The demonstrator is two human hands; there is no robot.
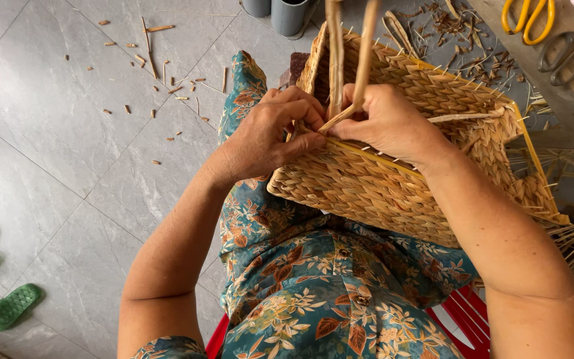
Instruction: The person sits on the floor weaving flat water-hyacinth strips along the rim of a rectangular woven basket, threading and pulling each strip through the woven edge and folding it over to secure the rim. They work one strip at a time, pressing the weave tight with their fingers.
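A person's left hand (270, 133) and right hand (386, 123) meet at the rim of a woven basket (380, 179) resting on their lap. Both hands pinch closed on fibre strands (348, 60) rising just above the grip. Yellow scissors (527, 18) lie well beyond. Pulled too hard, a strand could likely snap or loosen the rim weave

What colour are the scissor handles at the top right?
Yellow: the scissors lie on the bench beyond the woven basket, seen in the head view.

Bright, even daylight, soft shadows, sharp focus, slight wide-angle edge stretch.
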